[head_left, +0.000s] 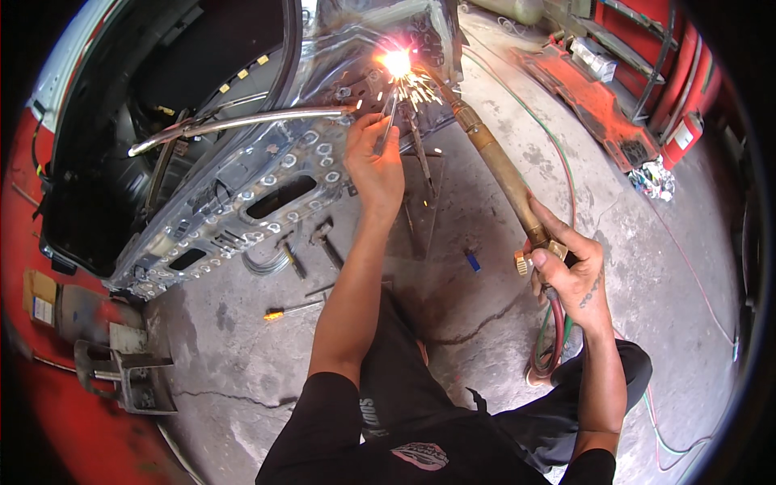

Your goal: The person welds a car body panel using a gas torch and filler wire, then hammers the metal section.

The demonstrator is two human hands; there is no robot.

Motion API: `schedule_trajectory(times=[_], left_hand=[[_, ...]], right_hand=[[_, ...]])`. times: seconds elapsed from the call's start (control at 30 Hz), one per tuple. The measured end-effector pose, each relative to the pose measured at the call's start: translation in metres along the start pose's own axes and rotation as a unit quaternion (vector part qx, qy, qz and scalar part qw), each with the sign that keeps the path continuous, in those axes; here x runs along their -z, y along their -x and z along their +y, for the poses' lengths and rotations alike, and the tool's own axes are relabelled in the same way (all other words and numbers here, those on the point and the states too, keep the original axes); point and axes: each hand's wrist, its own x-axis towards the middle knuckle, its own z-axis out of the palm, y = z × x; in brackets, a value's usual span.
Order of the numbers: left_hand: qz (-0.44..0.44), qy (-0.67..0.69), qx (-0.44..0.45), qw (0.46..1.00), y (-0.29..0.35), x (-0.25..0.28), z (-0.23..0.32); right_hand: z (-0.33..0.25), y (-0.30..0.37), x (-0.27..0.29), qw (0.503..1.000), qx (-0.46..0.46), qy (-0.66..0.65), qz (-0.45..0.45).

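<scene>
My right hand [570,267] is closed around the lower end of a long brass gas torch [499,158], beside its valve knob [521,263]. The torch tilts up and left, its tip at a bright flame [398,63] that throws sparks on the grey metal car body [315,158]. Just below the sparks, my left hand [376,166] pinches a thin metal rod [390,121] pointing up toward the flame. A curved, shiny metal strip [242,121] runs from the body opening to beside my left fingertips; whether they touch it is unclear. Glare hides the heated spot.
Hammers [325,242], a yellow-handled screwdriver [275,314] and a blue lighter-like object [472,259] lie on the concrete floor. Red and green hoses [558,331] trail from the torch past my leg. At right stand a red fire extinguisher [683,139] and a red panel [590,113].
</scene>
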Motion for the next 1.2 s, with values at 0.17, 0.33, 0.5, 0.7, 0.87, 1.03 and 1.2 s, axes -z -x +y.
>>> schedule_trajectory(times=[0.17, 0.33, 0.5, 0.7, 0.87, 1.03, 1.2], left_hand=[[0.007, -0.006, -0.014, 1.0, 0.0007, 0.0004, -0.0016], [0.001, -0.006, -0.014, 1.0, 0.001, 0.0009, -0.0023], [-0.004, 0.003, 0.016, 1.0, 0.0019, 0.0024, -0.0002], [-0.002, -0.006, 0.009, 1.0, 0.0029, 0.003, 0.0006], [-0.001, -0.001, 0.007, 1.0, 0.0029, 0.0028, -0.0003], [-0.002, -0.008, 0.007, 1.0, 0.0027, 0.0032, 0.0016], [-0.003, 0.001, 0.011, 1.0, 0.0029, 0.0033, -0.001]], right_hand=[[0.0001, -0.0002, 0.0005, 1.0, 0.005, 0.008, 0.001], [0.0017, -0.0004, 0.0016, 1.0, 0.015, 0.019, 0.003], [-0.0033, 0.0014, 0.0009, 1.0, -0.013, -0.009, -0.004], [-0.0035, 0.0019, 0.0015, 1.0, -0.02, -0.018, -0.007], [-0.0017, 0.0018, 0.001, 1.0, -0.005, -0.014, -0.004], [-0.002, 0.0022, 0.0009, 1.0, -0.012, -0.016, -0.007], [-0.0039, 0.0018, 0.0004, 1.0, -0.023, -0.018, -0.011]])
